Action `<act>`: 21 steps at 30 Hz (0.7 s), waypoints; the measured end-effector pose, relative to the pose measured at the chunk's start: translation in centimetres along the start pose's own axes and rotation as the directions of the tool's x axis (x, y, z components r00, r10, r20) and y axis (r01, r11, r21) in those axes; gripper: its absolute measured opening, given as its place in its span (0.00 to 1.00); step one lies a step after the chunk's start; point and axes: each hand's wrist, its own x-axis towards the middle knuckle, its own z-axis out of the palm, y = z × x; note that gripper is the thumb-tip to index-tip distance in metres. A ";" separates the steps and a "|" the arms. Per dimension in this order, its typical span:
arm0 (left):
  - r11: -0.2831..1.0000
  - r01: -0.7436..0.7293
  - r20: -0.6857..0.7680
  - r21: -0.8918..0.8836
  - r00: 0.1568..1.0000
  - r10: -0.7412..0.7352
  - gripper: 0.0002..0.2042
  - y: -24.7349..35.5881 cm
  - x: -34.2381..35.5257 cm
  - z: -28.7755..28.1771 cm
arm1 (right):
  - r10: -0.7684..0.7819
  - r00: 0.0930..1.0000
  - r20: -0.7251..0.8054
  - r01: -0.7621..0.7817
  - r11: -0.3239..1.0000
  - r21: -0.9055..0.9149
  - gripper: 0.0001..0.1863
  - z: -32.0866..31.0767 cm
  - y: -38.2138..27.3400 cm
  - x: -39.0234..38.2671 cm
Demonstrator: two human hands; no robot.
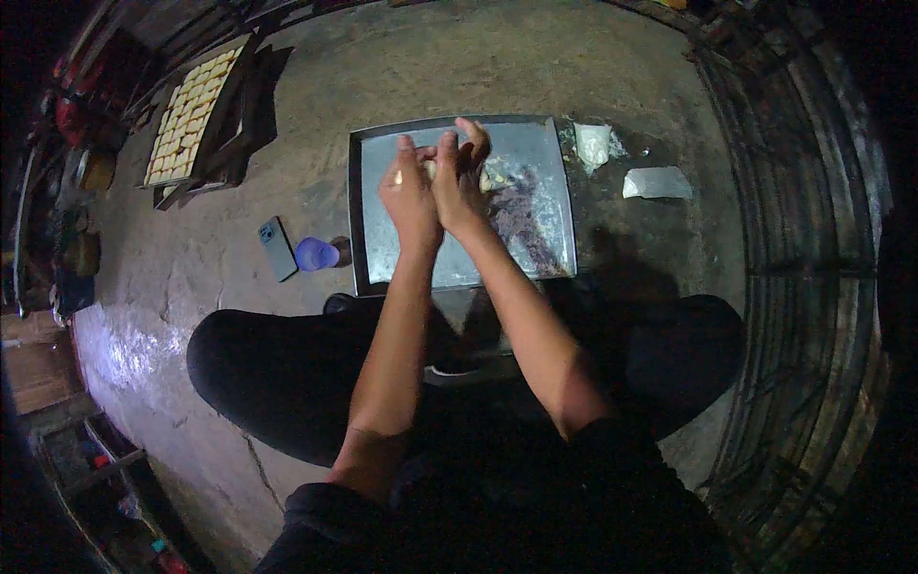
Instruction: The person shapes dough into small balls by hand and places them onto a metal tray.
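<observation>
My left hand (411,196) and my right hand (459,196) are together over a metal tray (373,258), their fingers curled round pale dough (485,180) with thumbs raised. The dough is mostly hidden by my hands and shows at their edges. The tray's right half has white powder and a dark, mottled patch.
On the concrete floor lie a phone (277,249), a purple cup (316,253) and white packets (657,182) (593,145). A tray of pale pieces (194,112) stands upper left. Dark slatted structures (794,268) line the right; a crate (105,478) sits lower left.
</observation>
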 end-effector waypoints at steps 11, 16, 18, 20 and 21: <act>0.956 0.207 -0.147 -0.208 0.960 -0.239 0.29 0.0 3.9 -5.6 | 0.116 0.959 0.257 -0.139 0.988 0.072 0.26 1.3 -3.4 -4.1; 0.993 -0.027 -0.060 0.116 0.998 0.034 0.32 -0.1 2.4 -2.9 | 0.369 0.917 0.155 -0.334 0.919 -0.211 0.31 0.0 -3.6 -2.6; 0.998 -0.069 0.083 0.003 0.994 0.068 0.33 0.2 1.8 -2.0 | 0.375 0.918 0.128 -0.375 0.927 -0.025 0.36 -0.3 -2.6 -1.7; 0.985 -0.095 0.238 0.144 0.970 0.059 0.34 0.7 0.7 -0.4 | 0.404 0.908 0.110 -0.413 0.907 0.080 0.38 -0.8 -0.6 -1.0; 0.970 -0.091 0.270 0.227 0.962 0.028 0.33 0.6 0.6 -0.5 | 0.444 0.893 0.077 -0.449 0.891 0.064 0.42 -1.5 -1.4 -1.1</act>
